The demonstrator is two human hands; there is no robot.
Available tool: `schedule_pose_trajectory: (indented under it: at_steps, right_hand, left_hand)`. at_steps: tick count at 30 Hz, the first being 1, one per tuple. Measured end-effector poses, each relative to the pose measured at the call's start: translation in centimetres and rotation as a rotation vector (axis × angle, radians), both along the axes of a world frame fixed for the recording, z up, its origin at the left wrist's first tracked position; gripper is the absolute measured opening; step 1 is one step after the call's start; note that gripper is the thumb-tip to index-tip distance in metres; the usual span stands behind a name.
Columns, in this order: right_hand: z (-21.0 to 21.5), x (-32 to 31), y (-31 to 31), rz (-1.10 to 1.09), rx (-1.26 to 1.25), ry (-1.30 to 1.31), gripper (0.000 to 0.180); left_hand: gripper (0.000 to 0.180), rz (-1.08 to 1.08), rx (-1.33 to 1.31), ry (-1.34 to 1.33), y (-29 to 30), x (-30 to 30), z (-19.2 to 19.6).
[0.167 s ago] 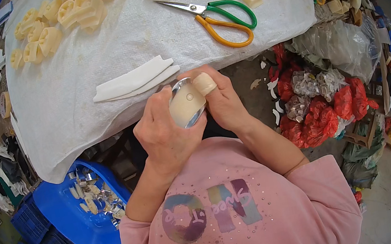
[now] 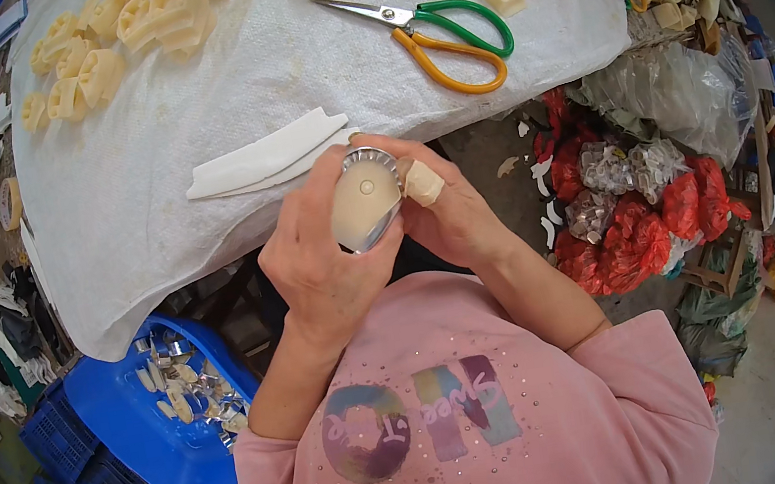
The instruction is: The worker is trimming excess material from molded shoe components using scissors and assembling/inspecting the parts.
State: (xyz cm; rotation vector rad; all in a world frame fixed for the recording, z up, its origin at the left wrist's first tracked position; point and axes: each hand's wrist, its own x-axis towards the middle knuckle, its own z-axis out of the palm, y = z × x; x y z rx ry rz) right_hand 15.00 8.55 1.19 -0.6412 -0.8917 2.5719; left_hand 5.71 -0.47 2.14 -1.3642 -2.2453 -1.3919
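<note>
Close to the table's near edge, my left hand (image 2: 314, 253) and my right hand (image 2: 448, 208) hold a rounded cream piece (image 2: 366, 200) between them. Shiny silver material wraps its rim and shows small pleats at the top. A small round mark sits on its flat face. My left fingers wrap its left side, while my right fingers grip the upper right edge. Pale tape (image 2: 424, 182) covers my right thumb. Just beyond the hands lie thin white strips (image 2: 265, 157). Scissors (image 2: 415, 25) with one green and one orange handle rest farther back, blades pointing left.
Several cream molded pieces (image 2: 169, 19) lie along the far side of the white-covered table (image 2: 150, 127). At lower left stands a blue tub (image 2: 124, 422) with silver-and-cream pieces inside. Red plastic bags (image 2: 623, 242) and clear bags (image 2: 675, 89) crowd the floor at right.
The cream piece has turned and tilted in my hands, showing the pleated silver at its top. My right thumb has shifted slightly down and right.
</note>
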Motion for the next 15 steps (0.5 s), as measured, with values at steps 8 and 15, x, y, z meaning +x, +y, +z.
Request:
schedule_pose_trajectory:
  at_steps: [8,15]
  right_hand:
    - [-0.2,-0.5,-1.4,-0.127,0.833,-0.211,0.035]
    - [-0.8,-0.7,-1.1,-0.103,0.748,-0.157,0.039]
  left_hand:
    - [0.062,0.042,-0.010,0.103,-0.3,-0.1,-1.0]
    - [0.064,-0.025,0.071,0.117,-0.2,-0.5,-2.1]
